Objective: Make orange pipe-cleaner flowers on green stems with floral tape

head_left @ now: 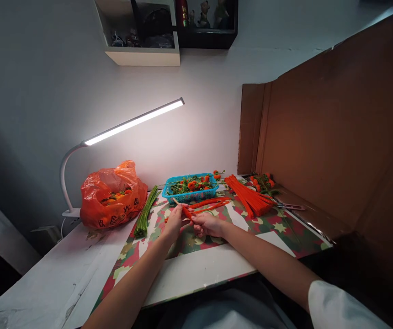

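Strip (187, 214), orange, btwn L hand (174, 222) & R hand (208, 225), touching both.

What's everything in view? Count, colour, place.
Shelves: 2, white, black, top
Lamp: 1, white, left
Bag: 1, orange, left
Stem bundle: 1, green, left
Basket: 1, blue, centre
Basket flowers: several, orange, inside
Strip bundle: 1, red, right
Loose strips: several, red, centre
Flower cluster: 1, orange, right
Scissors: 1, pinkish, right
Cardboard: 1, brown, right
Table: 1, white, patterned, bottom
Wall: 1, grey, back
Held piece: 1, red, pale-tipped, centre
Left hand: 1, bare, centre
Right hand: 1, bare, centre
Sleeve: 1, white, right
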### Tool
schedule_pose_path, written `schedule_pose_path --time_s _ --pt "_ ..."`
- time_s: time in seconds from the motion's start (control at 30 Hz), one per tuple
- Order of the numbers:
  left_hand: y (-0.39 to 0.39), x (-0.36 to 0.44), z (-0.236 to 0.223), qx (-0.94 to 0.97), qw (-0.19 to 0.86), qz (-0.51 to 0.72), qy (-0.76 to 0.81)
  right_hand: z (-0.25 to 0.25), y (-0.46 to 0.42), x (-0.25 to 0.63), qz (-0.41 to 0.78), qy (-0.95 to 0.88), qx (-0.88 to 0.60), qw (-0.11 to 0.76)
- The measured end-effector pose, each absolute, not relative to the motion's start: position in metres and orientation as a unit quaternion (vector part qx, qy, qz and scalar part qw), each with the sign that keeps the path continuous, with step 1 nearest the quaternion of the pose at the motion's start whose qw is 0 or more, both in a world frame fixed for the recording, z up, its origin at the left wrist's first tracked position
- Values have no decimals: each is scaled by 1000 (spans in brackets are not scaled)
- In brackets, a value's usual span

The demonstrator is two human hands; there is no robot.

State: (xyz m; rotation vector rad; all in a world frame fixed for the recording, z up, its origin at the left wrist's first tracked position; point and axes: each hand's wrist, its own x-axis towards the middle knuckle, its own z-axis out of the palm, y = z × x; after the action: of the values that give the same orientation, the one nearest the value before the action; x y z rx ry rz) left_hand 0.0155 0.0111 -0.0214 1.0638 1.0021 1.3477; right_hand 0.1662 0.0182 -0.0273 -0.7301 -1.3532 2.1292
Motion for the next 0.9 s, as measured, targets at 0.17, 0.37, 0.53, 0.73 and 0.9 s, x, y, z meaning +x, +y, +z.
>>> schedule_pose_path --time_s 0.17,0.37,0.53,0.73,0.9 --pt "11 16 -19 451 546 562 427 -24 16 167 783 -495 -276 255" --pt "14 18 -17 372 562 585 451 -22 15 165 782 -497 -281 249" --pt "20 11 -17 321 561 621 444 -19 13 165 776 -503 -290 248" --pt "19 9 -14 322 559 642 415 -14 10 166 782 -494 -288 248" --pt "19 8 -15 327 552 646 413 -16 11 166 783 -494 -289 244"
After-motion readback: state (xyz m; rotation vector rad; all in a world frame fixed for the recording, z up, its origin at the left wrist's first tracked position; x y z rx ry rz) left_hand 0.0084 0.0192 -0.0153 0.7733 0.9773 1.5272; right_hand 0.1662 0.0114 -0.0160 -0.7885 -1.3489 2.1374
